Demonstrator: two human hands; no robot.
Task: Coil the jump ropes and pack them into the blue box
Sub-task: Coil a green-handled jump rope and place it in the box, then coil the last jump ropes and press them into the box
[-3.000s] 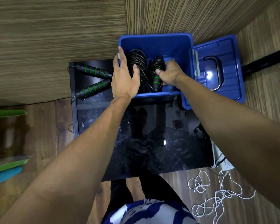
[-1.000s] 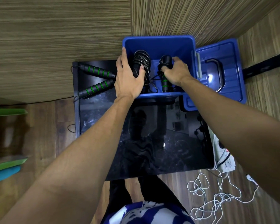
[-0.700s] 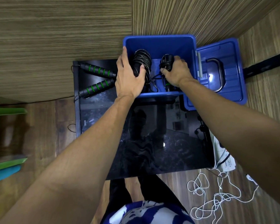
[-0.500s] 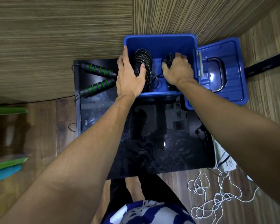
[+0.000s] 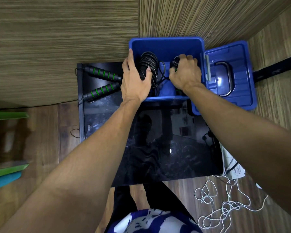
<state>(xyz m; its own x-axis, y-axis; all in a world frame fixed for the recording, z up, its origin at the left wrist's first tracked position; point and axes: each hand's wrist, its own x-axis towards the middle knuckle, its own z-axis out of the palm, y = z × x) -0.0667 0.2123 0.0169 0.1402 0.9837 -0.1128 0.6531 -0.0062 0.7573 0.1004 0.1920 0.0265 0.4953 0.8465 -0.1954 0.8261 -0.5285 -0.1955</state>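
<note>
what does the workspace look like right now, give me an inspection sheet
Surface: glossy black table, reflective.
Job's things: blue box open at the table's far edge, its lid hanging open to the right; two coiled ropes inside, left coil and right coil; two green-banded handles lie on the table left of the box.
Clutter: nothing seen on the table.
Grippers: left hand grips the left coil; right hand grips the right coil.
Cables: white cord tangled on the floor; power strip partly hidden.
Surroundings: wood-grain wall, wooden floor.
</note>
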